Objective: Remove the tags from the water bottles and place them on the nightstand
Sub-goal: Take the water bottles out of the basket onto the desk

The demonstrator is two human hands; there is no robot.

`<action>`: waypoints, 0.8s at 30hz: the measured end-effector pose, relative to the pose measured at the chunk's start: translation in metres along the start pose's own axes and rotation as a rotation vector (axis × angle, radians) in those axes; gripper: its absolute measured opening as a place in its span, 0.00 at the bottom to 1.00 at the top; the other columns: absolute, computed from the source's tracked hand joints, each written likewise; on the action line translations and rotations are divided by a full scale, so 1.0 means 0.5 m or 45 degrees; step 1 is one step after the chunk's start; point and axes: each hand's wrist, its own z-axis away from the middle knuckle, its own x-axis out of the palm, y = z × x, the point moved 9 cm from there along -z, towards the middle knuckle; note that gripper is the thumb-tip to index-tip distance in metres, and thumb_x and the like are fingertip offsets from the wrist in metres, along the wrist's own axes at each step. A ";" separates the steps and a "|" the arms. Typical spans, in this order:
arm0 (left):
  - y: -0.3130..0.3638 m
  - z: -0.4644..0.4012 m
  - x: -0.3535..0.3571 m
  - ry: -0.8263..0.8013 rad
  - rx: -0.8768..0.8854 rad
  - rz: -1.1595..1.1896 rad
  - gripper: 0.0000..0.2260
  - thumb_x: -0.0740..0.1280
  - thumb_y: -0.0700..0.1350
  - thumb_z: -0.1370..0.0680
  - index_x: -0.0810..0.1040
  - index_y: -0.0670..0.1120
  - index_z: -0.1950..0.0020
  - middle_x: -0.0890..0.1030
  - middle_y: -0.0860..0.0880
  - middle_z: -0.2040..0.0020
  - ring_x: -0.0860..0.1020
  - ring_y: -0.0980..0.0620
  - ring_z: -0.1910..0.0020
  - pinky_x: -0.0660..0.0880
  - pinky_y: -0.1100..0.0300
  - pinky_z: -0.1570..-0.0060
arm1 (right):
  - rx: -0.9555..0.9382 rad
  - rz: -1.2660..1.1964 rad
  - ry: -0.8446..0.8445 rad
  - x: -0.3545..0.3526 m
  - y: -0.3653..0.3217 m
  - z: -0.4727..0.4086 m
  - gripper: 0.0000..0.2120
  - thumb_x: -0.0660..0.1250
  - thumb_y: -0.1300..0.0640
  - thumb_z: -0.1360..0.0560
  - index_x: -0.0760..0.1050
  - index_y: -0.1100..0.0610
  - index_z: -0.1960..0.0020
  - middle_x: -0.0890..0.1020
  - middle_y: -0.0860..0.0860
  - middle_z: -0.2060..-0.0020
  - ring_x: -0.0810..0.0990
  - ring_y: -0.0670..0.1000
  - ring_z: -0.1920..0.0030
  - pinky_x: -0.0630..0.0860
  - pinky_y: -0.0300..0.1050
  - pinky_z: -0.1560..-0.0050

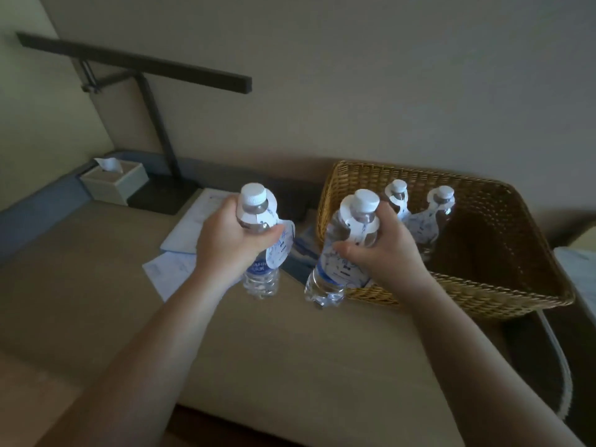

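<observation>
My left hand [227,240] grips a clear water bottle [259,279] by its shoulder, above the beige nightstand top [258,350]; a white paper tag [279,250] hangs from its neck. A second bottle [325,285] is held by my right hand [377,250], just in front of the wicker basket's left corner, and its white tag [342,266] is still around the neck. Two more tagged bottles [396,198] [435,217] stand upright inside the wicker basket [483,295].
White papers [193,227] lie on the nightstand behind my left hand. A tissue box [113,182] and a dark desk lamp [161,195] with a long arm stand at the back left. The wall runs behind. A white edge shows at the far right.
</observation>
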 end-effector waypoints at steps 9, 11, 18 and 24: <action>-0.183 0.069 0.076 -0.111 -0.133 -0.064 0.25 0.77 0.61 0.37 0.76 0.50 0.48 0.82 0.54 0.54 0.80 0.53 0.53 0.78 0.53 0.54 | 0.161 0.008 -0.128 0.230 0.146 0.027 0.28 0.78 0.53 0.39 0.68 0.41 0.45 0.78 0.42 0.51 0.77 0.42 0.51 0.70 0.30 0.59; -0.202 0.072 0.078 -0.084 -0.163 -0.053 0.25 0.77 0.61 0.37 0.76 0.50 0.49 0.82 0.55 0.55 0.80 0.53 0.54 0.76 0.56 0.57 | 0.167 0.001 -0.110 0.244 0.157 0.021 0.28 0.78 0.53 0.39 0.68 0.40 0.46 0.78 0.44 0.50 0.77 0.44 0.50 0.70 0.32 0.57; -0.225 0.073 0.086 -0.069 -0.198 0.015 0.28 0.76 0.63 0.37 0.71 0.53 0.45 0.79 0.55 0.50 0.76 0.56 0.51 0.71 0.63 0.58 | 0.161 0.014 -0.128 0.256 0.163 -0.001 0.33 0.79 0.52 0.37 0.65 0.42 0.39 0.77 0.43 0.46 0.77 0.45 0.46 0.71 0.32 0.54; -0.234 0.078 0.093 -0.110 -0.221 0.105 0.30 0.78 0.59 0.38 0.67 0.56 0.42 0.77 0.55 0.45 0.74 0.56 0.47 0.68 0.69 0.57 | 0.185 -0.074 -0.154 0.257 0.168 0.010 0.51 0.80 0.49 0.38 0.52 0.40 0.25 0.69 0.36 0.38 0.68 0.38 0.39 0.65 0.28 0.48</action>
